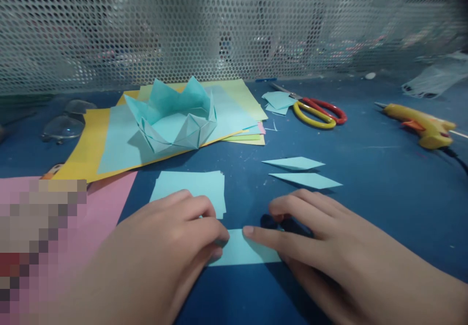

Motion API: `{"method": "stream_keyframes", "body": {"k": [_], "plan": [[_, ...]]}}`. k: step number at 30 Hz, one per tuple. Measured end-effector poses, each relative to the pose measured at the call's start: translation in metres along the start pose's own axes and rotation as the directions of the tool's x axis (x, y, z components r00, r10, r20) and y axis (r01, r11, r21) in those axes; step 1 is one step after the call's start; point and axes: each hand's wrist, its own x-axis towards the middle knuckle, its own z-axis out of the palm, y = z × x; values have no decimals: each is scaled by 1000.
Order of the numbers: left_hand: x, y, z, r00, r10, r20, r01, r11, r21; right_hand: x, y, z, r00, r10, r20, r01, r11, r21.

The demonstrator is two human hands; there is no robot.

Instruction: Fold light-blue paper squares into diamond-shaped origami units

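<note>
A light-blue rectangle of paper [252, 251] lies on the blue table between my two hands. My left hand [168, 242] is closed at its left end, with thumb and fingertips on the paper. My right hand [329, 239] grips the right end, its index finger stretched along the top and its thumb mostly hidden. Just beyond my left hand rests a stack of light-blue paper pieces [193, 186], partly covered by the fingers. Two folded, pointed light-blue paper shapes [296, 163] lie beyond my right hand.
A folded light-blue paper form [175, 125] with pointed edges stands on coloured sheets [91, 134]. Scissors [318, 112] lie beside small paper pieces [280, 100]. A yellow glue gun [420, 125] is at right, glasses [66, 125] at left. A perforated panel [219, 22] borders the back.
</note>
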Motion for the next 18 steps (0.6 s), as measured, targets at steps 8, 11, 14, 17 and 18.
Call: {"method": "stream_keyframes", "body": {"k": [8,11,14,17,18], "plan": [[1,-5,-2,999,47,23,-48,996,77,-13,2,4,993,85,-79,-89,994,-55],[1,-5,-3,997,64,41,-70,986,149,-14,3,3,994,75,-77,-85,988,-132],[-1,-7,-2,996,90,12,-91,979,180,-14,3,3,994,51,-97,-71,974,-213],[-4,-10,-2,997,78,6,-78,979,189,-15,2,3,992,43,-116,-69,970,-233],[-6,-12,-2,998,59,-7,-57,983,173,-15,2,2,993,47,-109,-72,971,-230]]}}
